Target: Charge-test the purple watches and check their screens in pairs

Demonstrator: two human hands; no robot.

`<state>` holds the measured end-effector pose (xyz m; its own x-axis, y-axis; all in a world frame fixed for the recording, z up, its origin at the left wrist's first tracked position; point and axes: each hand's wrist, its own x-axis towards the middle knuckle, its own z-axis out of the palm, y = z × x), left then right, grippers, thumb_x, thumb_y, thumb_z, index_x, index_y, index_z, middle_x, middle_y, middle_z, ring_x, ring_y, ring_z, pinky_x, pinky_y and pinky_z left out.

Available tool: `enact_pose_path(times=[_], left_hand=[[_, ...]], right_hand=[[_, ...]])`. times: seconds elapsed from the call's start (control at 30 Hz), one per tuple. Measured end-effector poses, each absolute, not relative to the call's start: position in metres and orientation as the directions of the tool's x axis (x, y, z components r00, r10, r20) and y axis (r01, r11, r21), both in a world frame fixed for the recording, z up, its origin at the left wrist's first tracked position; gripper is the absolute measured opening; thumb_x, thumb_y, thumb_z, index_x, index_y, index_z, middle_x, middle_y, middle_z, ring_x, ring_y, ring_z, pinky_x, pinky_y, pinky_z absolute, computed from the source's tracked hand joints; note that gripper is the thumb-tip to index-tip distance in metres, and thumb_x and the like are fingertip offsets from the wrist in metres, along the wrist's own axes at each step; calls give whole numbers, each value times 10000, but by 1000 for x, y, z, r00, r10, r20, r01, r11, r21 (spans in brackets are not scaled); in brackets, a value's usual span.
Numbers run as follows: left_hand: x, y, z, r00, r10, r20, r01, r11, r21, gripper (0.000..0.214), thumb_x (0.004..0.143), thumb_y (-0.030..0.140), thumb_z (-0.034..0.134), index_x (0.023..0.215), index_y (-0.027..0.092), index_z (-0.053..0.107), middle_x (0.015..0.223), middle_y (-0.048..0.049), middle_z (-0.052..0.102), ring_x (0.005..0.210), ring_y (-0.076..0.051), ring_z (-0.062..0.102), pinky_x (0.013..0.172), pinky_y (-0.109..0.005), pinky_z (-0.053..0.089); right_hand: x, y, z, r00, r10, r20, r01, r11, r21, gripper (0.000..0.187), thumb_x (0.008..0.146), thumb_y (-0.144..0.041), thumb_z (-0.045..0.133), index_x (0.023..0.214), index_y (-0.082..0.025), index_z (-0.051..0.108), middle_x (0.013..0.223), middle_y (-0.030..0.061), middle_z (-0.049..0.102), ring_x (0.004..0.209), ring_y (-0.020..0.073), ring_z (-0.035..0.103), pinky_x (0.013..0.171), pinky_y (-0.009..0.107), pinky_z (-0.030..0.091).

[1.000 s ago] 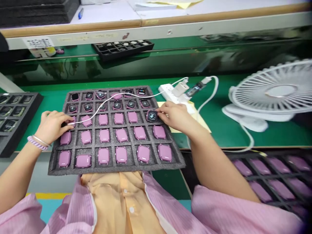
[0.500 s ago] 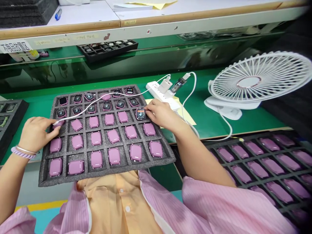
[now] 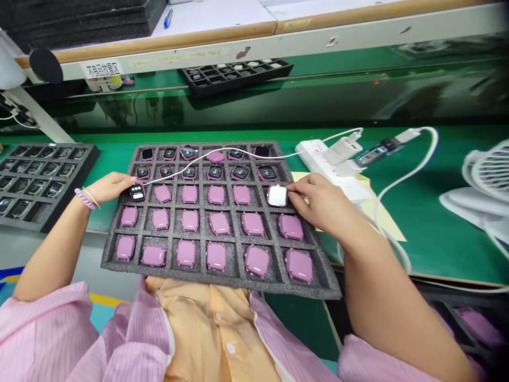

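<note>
A grey foam tray (image 3: 222, 282) with many cells lies in front of me, filled with pink smartwatch bodies; the two far rows lie screen up, the nearer rows lie back up. My left hand (image 3: 109, 187) pinches a watch with a lit screen (image 3: 137, 192) at the tray's left edge, with a white charging cable (image 3: 222, 152) running to it. My right hand (image 3: 320, 202) grips another watch (image 3: 277, 196) whose screen glows white, over the right end of the third row.
A white power strip (image 3: 330, 159) with plugged adapters sits right of the tray on the green bench. A white fan (image 3: 483, 183) stands at far right. Black trays of parts lie at left (image 3: 40, 178) and on the rear shelf (image 3: 234, 71). Another tray of pink watches (image 3: 477, 323) is lower right.
My view swung left, pushing the fan to the edge. The watch at my left hand now shows a lit screen, and the one in my right hand glows white.
</note>
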<state>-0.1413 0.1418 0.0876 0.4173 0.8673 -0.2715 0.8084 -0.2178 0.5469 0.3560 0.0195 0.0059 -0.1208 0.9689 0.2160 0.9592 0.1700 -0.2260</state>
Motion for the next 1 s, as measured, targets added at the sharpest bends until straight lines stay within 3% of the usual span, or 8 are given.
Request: enact_pose_path(times=[0.17, 0.4, 0.53, 0.6, 0.67, 0.73, 0.9, 1.0], left_hand=[[-143, 147, 86, 418, 860, -291, 823, -223, 522, 820, 738, 922, 512, 978, 197, 811, 1056, -76, 807, 1068, -307, 705, 1009, -384, 561], [-139, 147, 88, 374, 874, -311, 806, -140, 575, 735, 648, 843, 645, 939, 188, 807, 1020, -82, 804, 1051, -314, 698, 1015, -403, 537], [-125, 145, 93, 195, 979, -66, 813, -123, 569, 514, 636, 669, 729, 815, 187, 759, 887, -83, 774, 921, -287, 692, 937, -400, 544], [-112, 143, 97, 123, 988, 89, 743, -151, 652, 458, 668, 613, 733, 825, 184, 748, 892, -82, 762, 895, -264, 681, 901, -383, 544], [-96, 139, 101, 165, 978, 126, 618, -202, 760, 445, 695, 586, 742, 863, 174, 750, 927, -84, 765, 884, -240, 676, 864, -358, 546], [-82, 131, 102, 305, 950, 68, 583, -243, 775, 423, 716, 558, 756, 869, 163, 757, 912, -83, 769, 850, -224, 674, 829, -345, 542], [-63, 100, 94, 453, 884, -113, 811, -356, 465, 222, 858, 382, 675, 896, 182, 764, 875, -56, 776, 832, -225, 700, 846, -366, 521], [-55, 84, 89, 442, 891, -99, 888, -419, 189, 188, 915, 327, 654, 1009, 195, 748, 1018, -82, 784, 1016, -298, 718, 950, -451, 505]], right_hand=[[354, 18, 4, -139, 951, 277, 945, 211, -249, 351, 946, -293, 474, 997, -98, 762, 944, 207, 576, 886, 378, 642, 786, 512, 541], [355, 18, -3, -122, 920, 373, 933, 234, -273, 313, 923, -333, 483, 931, -157, 742, 905, 152, 568, 829, 343, 634, 740, 467, 555], [354, 19, -3, -123, 916, 382, 927, 244, -285, 325, 926, -350, 481, 916, -152, 739, 898, 156, 578, 858, 342, 643, 782, 466, 566], [353, 19, -2, -125, 914, 387, 923, 250, -293, 340, 932, -343, 469, 918, -140, 742, 891, 161, 577, 870, 344, 645, 805, 469, 569], [352, 18, -1, -125, 914, 385, 921, 252, -299, 342, 935, -334, 469, 923, -133, 745, 894, 165, 575, 870, 342, 643, 804, 465, 569], [353, 18, -1, -118, 919, 375, 920, 243, -307, 307, 934, -315, 491, 923, -140, 742, 906, 164, 576, 872, 336, 638, 805, 455, 566], [356, 18, -2, -142, 910, 389, 913, 272, -304, 284, 936, -282, 518, 937, -122, 752, 924, 173, 580, 876, 332, 632, 795, 435, 546], [356, 17, -1, -140, 922, 361, 923, 254, -289, 293, 957, -260, 513, 984, -119, 769, 950, 173, 585, 912, 335, 632, 814, 434, 516]])
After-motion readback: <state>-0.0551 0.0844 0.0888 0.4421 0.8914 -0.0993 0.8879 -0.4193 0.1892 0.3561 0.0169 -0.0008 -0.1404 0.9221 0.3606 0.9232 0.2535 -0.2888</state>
